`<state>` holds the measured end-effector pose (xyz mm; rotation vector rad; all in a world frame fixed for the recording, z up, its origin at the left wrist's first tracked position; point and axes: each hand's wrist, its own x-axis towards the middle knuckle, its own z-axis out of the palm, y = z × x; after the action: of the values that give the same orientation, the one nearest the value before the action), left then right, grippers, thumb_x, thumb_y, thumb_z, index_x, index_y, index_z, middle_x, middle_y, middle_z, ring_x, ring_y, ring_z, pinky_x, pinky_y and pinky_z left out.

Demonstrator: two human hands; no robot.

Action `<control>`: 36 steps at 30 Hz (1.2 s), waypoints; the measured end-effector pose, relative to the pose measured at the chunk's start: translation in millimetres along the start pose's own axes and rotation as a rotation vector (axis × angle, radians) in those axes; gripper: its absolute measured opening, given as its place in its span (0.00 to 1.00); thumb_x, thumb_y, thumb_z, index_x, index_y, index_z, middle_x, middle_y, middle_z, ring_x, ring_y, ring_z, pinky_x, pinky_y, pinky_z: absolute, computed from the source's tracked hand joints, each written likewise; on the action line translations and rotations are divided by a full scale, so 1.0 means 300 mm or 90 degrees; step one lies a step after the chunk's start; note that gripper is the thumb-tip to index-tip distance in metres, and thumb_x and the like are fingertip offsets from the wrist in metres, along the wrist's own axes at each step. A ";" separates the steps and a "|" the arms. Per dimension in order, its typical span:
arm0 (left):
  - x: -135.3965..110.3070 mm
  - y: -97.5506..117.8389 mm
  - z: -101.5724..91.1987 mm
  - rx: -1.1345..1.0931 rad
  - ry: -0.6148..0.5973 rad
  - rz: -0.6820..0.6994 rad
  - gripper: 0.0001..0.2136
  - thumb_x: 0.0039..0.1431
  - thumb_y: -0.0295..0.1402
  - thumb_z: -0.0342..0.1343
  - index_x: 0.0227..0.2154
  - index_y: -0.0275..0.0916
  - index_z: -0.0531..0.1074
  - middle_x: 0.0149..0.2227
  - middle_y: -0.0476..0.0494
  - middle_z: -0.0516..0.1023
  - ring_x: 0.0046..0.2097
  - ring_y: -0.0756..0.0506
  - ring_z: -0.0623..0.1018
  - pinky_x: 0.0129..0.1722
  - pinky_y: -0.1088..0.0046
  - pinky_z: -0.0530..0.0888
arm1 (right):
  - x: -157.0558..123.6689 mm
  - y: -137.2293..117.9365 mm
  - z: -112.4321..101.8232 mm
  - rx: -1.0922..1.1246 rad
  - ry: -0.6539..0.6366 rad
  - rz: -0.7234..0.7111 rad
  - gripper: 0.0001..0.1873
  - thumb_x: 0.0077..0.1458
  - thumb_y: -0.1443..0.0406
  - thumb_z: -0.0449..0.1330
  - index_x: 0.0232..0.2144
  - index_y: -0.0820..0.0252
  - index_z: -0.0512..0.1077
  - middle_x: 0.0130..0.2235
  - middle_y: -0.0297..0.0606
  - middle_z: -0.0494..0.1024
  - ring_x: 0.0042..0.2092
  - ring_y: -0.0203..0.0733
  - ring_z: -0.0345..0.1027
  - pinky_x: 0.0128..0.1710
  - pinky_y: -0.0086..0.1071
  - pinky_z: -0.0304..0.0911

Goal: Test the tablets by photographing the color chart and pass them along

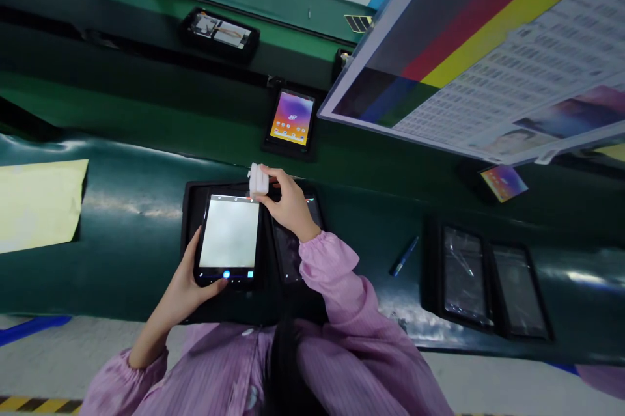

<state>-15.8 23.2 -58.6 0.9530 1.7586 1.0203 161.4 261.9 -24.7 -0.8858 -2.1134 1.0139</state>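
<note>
My left hand (188,289) grips a tablet (229,234) by its lower left side, with the thumb over the bottom edge. Its screen glows almost plain white, with a bright blue round button low down. In my right hand (290,204) a small white block-shaped thing (258,181) is pinched between thumb and fingers, at the tablet's upper right corner. Whether it touches the tablet I cannot tell. Beneath lies a black two-part tray (191,198). A dark-screened tablet (288,250) rests in its right part, partly hidden by my right hand and sleeve.
Beyond the bench edge, a tablet with a colourful home screen (291,118) and an opened device (222,32) sit in black trays on a green belt. Rightward lie a blue pen (405,256) and a tray with two wrapped tablets (466,273). A printed chart (463,45) hangs upper right; yellow paper (39,204) lies left.
</note>
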 end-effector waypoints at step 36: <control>0.003 0.013 -0.036 -0.033 -0.075 -0.012 0.56 0.54 0.43 0.72 0.76 0.47 0.40 0.76 0.34 0.52 0.75 0.30 0.56 0.73 0.44 0.54 | -0.439 0.195 -0.505 -0.513 0.238 0.595 0.38 0.51 0.61 0.63 0.65 0.47 0.67 0.57 0.49 0.62 0.59 0.67 0.54 0.61 0.59 0.53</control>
<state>-25.3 22.8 -52.2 0.9429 1.6334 0.9742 370.1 249.1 -27.7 -2.3757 -1.7314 0.2485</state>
